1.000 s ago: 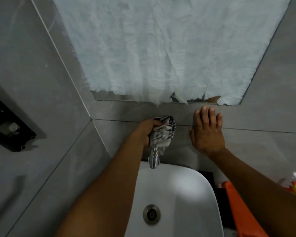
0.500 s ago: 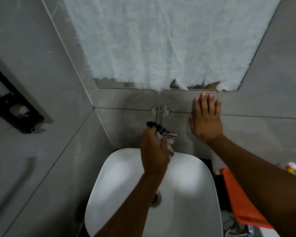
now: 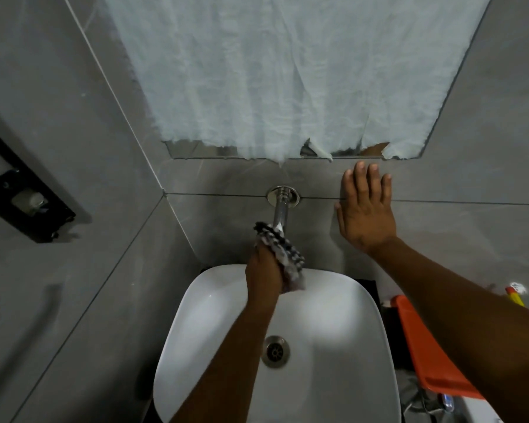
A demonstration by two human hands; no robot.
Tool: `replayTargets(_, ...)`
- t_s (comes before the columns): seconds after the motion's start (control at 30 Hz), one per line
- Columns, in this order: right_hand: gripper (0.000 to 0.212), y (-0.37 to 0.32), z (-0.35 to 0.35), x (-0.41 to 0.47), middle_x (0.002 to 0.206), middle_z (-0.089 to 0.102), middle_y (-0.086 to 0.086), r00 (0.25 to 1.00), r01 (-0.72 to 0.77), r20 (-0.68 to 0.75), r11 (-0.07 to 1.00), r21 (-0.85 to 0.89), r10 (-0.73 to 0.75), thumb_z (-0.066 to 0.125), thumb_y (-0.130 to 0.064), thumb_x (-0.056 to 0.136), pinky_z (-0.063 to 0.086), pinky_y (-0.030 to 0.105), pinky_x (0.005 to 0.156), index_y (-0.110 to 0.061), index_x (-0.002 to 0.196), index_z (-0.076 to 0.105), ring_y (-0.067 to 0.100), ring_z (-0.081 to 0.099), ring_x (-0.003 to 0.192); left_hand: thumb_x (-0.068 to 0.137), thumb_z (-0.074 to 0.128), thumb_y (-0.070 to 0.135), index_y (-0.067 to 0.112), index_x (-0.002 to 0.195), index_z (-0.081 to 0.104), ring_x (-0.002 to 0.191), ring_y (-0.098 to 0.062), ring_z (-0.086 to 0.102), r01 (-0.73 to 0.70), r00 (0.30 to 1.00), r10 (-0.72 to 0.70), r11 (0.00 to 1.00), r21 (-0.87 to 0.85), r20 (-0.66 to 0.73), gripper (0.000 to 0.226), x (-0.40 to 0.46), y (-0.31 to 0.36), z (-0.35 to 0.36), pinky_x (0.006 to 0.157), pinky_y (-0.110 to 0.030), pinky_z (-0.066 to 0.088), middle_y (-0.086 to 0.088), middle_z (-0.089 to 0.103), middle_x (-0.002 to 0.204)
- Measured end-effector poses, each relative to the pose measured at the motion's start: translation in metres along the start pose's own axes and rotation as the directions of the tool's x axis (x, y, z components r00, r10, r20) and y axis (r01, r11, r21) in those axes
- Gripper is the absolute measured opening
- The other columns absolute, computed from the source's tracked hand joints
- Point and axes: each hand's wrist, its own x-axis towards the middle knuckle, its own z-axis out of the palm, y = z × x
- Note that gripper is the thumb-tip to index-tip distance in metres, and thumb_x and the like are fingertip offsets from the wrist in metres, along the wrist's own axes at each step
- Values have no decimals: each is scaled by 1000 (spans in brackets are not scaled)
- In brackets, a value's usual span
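Head cam looking straight down over a white basin (image 3: 196, 331), so here's what's going on. The left hand (image 3: 263, 270) has a black-and-white patterned cloth (image 3: 283, 254) bunched around the lower end of the chrome tap (image 3: 278, 213), the fingers clenched on the cloth with the spout somewhere inside it. You can't actually see the tip of the spout, it's buried under the cloth. That whole bundle sits right over the back edge of the basin, and the tap's pipe runs up from it to a round chrome plate on the grey tiled wall (image 3: 440, 239).

The right hand (image 3: 365, 215) is flat against that wall, just right of the tap, with its fingers (image 3: 370, 181) straight and released, holding nothing.

Other stuff: the drain (image 3: 276, 351) sits in the middle of the basin, partly behind the left forearm. Above the tap there's a mirror (image 3: 190, 149) almost fully covered by a wrinkled white sheet (image 3: 287, 71) with a torn bottom edge. An orange tray (image 3: 425, 346) lies off the basin's right edge, and a black holder (image 3: 22, 203) is mounted on the left wall.
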Motion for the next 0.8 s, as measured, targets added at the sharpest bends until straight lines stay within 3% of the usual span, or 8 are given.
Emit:
replayTargets(0.07, 72, -1, -1, 0, 158, 25, 27, 1000, -7, 5, 1000, 4, 7, 52, -35, 95, 11, 61, 118, 0, 152, 25, 41, 10, 148, 100, 39, 49, 19, 119, 52, 109, -27, 64, -286, 945, 323, 886, 364, -44, 38, -17, -5, 10, 95, -44, 54, -4, 65, 109)
replayTargets(0.13, 73, 1, -2, -1, 160, 22, 25, 1000, -9, 25, 1000, 9, 9, 51, -35, 95, 12, 61, 119, -2, 153, 21, 37, 1, 151, 97, 43, 51, 12, 136, 42, 125, -29, 55, -342, 865, 501, 578, 741, 9, 55, -26, -5, 20, 112, -48, 39, -9, 59, 131)
replayTargets(0.33, 75, 5, 0, -2, 162, 15, 21, 999, 3, 37, 1000, -14, -3, 50, -37, 94, 1, 55, 121, -3, 154, 20, 30, -15, 151, 88, 67, 36, 4, 135, 43, 114, -31, 62, -199, 926, 371, 320, 926, 71, 61, 6, 43, 31, 103, -49, 47, -15, 62, 127)
replayTargets(0.5, 79, 6, 5, -2, 163, 9, 19, 999, 0, 45, 999, -33, 1, 48, -40, 94, -7, 52, 123, -6, 155, 13, 32, -13, 152, 88, 57, 20, 7, 113, 69, 106, -35, 67, -304, 952, 190, 528, 793, 238, 30, 48, 103, 48, 87, -45, 54, -15, 71, 117)
replayTargets(0.57, 79, 7, 6, -1, 163, 8, 19, 999, 6, 52, 999, -42, -4, 46, -41, 94, -8, 51, 123, -7, 156, 11, 32, -14, 152, 89, 63, 16, 3, 118, 67, 108, -31, 69, -146, 969, -12, 776, 614, 246, 32, 63, 118, 46, 83, -38, 55, -13, 72, 118)
replayTargets(0.63, 79, 5, 4, 0, 163, 8, 20, 998, -1, 62, 1000, -25, 2, 45, -40, 94, -8, 52, 122, -6, 156, 10, 32, -15, 151, 90, 66, 16, 4, 102, 72, 78, -26, 76, 170, 905, -277, 931, 323, 322, 18, 68, 118, 35, 66, -35, 63, -11, 79, 95)
replayTargets(0.73, 78, 1, 0, -1, 163, 9, 21, 996, -12, 92, 1000, -29, 15, 46, -39, 94, -9, 53, 122, -4, 155, 11, 34, -10, 151, 92, 65, 21, 5, 77, 70, 52, -22, 70, 353, 836, -322, 936, 15, 444, 22, 73, 105, 26, 54, -34, 62, -10, 74, 64)
replayTargets(0.8, 77, 0, -5, 1, 163, 11, 22, 993, -14, 119, 1000, -15, 16, 47, -38, 95, -7, 53, 122, -4, 155, 13, 35, -5, 151, 92, 63, 28, 8, 75, 69, 59, -21, 70, 229, 878, -285, 956, 186, 385, 27, 72, 104, 36, 70, -35, 63, -8, 73, 70)
